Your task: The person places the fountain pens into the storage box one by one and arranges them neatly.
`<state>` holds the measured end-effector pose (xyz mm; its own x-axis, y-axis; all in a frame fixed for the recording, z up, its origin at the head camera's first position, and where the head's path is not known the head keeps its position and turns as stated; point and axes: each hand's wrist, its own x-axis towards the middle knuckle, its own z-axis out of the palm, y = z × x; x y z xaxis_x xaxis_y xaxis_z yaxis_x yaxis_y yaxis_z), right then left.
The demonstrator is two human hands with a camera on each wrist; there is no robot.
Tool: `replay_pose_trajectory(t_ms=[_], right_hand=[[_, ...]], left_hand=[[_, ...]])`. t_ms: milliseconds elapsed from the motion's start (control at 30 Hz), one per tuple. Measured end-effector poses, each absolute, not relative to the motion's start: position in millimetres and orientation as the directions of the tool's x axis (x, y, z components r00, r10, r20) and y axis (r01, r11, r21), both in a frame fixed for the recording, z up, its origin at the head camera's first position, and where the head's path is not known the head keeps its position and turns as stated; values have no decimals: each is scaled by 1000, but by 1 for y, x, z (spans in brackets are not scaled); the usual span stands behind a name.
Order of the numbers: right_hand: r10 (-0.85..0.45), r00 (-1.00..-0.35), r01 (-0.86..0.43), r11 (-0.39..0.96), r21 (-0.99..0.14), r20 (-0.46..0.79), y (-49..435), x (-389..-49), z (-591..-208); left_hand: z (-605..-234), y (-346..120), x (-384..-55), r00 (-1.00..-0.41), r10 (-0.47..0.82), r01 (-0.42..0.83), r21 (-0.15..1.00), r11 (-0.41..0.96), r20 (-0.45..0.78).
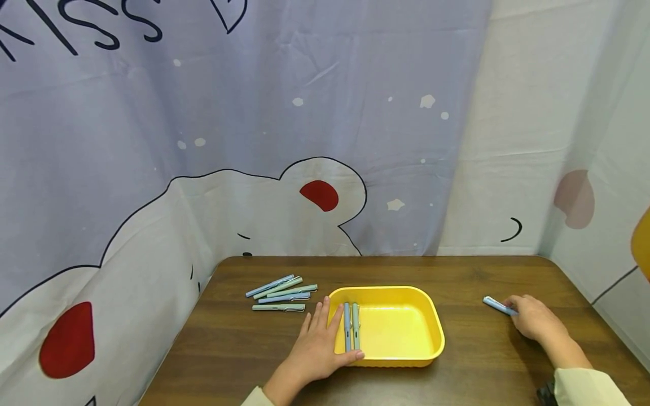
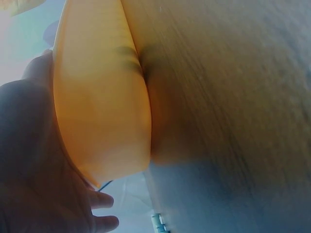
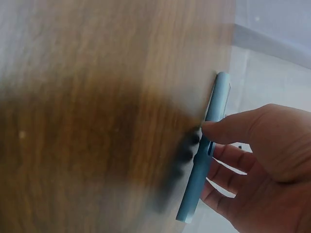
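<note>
My right hand (image 1: 539,322) pinches a blue pen (image 3: 203,150) between thumb and fingertips, close over the table to the right of the tray. On the left rim of the yellow tray (image 1: 401,316) rests my left hand (image 1: 317,347), its fingers spread and straight, the thumb along the front edge. A blue pen (image 1: 347,328) and a green pen (image 1: 356,327) lie side by side inside the tray at its left end. The left wrist view shows the tray's outer wall (image 2: 102,97) with the palm against its rim.
Several blue and green pens (image 1: 284,290) lie loosely grouped on the wooden table (image 1: 228,349), left of the tray. A patterned cloth (image 1: 396,141) hangs behind the table, and more cloth (image 1: 609,270) borders its right side.
</note>
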<state>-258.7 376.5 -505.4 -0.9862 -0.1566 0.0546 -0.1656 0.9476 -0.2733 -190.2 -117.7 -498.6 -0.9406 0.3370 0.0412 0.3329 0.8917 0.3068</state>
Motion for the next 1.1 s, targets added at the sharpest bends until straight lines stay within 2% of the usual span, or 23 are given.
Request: replay_pose_trajectory(t_ms=[667, 1100], right_hand=[[-163, -959, -240, 904, -354, 233, 347, -245, -487], [-131, -964, -218, 890, -400, 233, 328, -236, -463]], left_hand=[[-497, -117, -190, -940, 339, 333, 318, 888, 38], [-497, -118, -189, -940, 339, 333, 320, 887, 41]])
